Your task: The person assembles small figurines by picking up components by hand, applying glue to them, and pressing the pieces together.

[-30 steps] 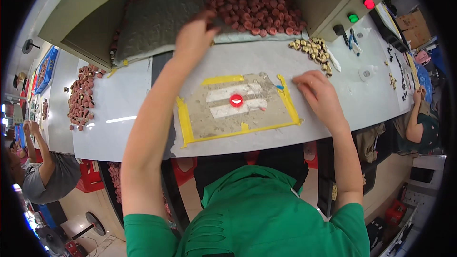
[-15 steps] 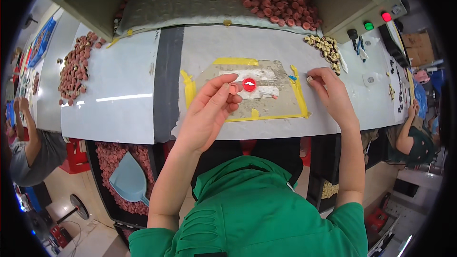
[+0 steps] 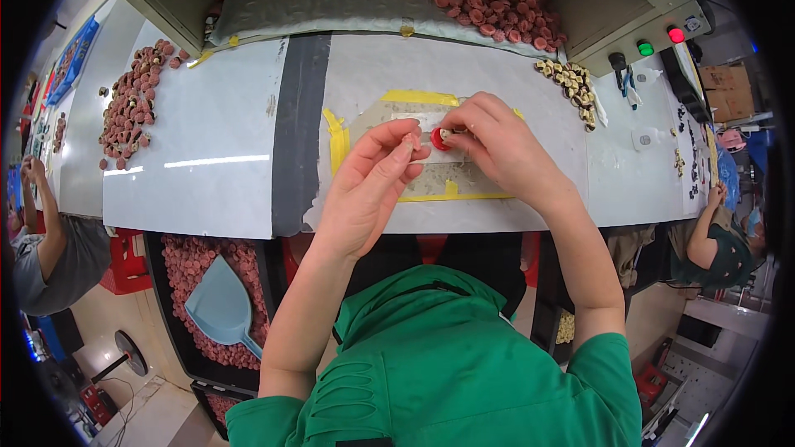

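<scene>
Between the thumb and fingers of my left hand [image 3: 360, 186] is a small pink round cap [image 3: 411, 141], held just left of the red round holder [image 3: 437, 142]. My right hand [image 3: 507, 153] has its fingertips pinched over that holder, gripping a small pale piece [image 3: 445, 132] that they mostly cover. The holder rests on a taped-down worn sheet [image 3: 426, 188] edged with yellow tape, on the white table. Whether the pale piece touches the holder I cannot tell.
Pink caps [image 3: 497, 0] are heaped inside the grey housing at the back. Gold-and-dark small pieces [image 3: 571, 87] lie at the right, more pink pieces [image 3: 137, 99] at the left. Below stands a black bin of caps with a blue scoop [image 3: 219, 302]. Co-workers sit at both sides.
My right hand has moved left from the sheet's right edge to the red holder, carrying the small pale piece. My left hand has barely moved and still holds the pink cap.
</scene>
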`<state>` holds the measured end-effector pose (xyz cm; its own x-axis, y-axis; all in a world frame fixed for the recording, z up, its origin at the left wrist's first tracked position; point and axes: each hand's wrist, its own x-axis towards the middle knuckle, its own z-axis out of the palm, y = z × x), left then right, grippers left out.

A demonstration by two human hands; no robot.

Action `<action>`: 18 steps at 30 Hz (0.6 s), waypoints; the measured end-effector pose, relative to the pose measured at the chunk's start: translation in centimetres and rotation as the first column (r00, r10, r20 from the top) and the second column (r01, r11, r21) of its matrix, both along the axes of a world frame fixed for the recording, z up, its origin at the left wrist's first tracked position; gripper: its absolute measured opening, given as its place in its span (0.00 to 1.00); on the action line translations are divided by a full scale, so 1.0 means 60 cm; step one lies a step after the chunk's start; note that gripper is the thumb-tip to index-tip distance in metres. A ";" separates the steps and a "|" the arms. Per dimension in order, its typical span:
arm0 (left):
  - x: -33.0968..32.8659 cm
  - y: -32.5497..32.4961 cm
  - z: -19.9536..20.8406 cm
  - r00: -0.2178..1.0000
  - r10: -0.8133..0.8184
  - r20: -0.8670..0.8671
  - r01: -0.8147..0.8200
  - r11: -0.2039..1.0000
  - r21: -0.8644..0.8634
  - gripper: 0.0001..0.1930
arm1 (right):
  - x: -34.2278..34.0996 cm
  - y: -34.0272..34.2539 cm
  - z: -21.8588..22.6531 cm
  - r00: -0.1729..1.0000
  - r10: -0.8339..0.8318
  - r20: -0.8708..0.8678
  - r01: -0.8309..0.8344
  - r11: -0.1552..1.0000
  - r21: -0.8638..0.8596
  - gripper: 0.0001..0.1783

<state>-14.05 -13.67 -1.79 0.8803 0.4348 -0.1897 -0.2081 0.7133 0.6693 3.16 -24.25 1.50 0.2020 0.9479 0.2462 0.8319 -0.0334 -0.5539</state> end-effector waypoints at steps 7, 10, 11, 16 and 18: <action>-0.005 -0.002 -0.001 1.000 -0.004 0.027 0.002 0.998 0.056 0.15 | -0.005 0.000 -0.013 1.000 -0.015 0.014 0.015 1.000 0.001 0.07; -0.003 -0.004 -0.001 1.000 0.026 0.002 -0.027 0.997 0.075 0.14 | -0.010 -0.006 -0.017 0.988 -0.054 -0.143 0.054 0.999 -0.001 0.06; -0.003 -0.004 -0.002 0.999 0.036 0.036 -0.038 0.998 0.052 0.14 | -0.014 -0.012 -0.012 0.954 -0.094 -0.283 0.097 0.995 -0.005 0.06; -0.003 -0.005 0.001 1.000 0.019 -0.008 -0.018 0.997 0.074 0.13 | -0.043 -0.024 -0.007 0.705 -0.084 -0.704 0.148 0.988 0.031 0.07; -0.002 -0.005 0.000 1.000 0.007 -0.024 -0.005 0.994 0.105 0.12 | -0.053 -0.021 -0.011 0.634 0.006 -0.774 0.117 0.988 0.104 0.07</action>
<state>-14.16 -13.98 -1.78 0.8734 0.4588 -0.1635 -0.1952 0.6373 0.7455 0.00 -25.52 0.83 0.4276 0.8988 0.0963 0.0996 0.0590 -0.9933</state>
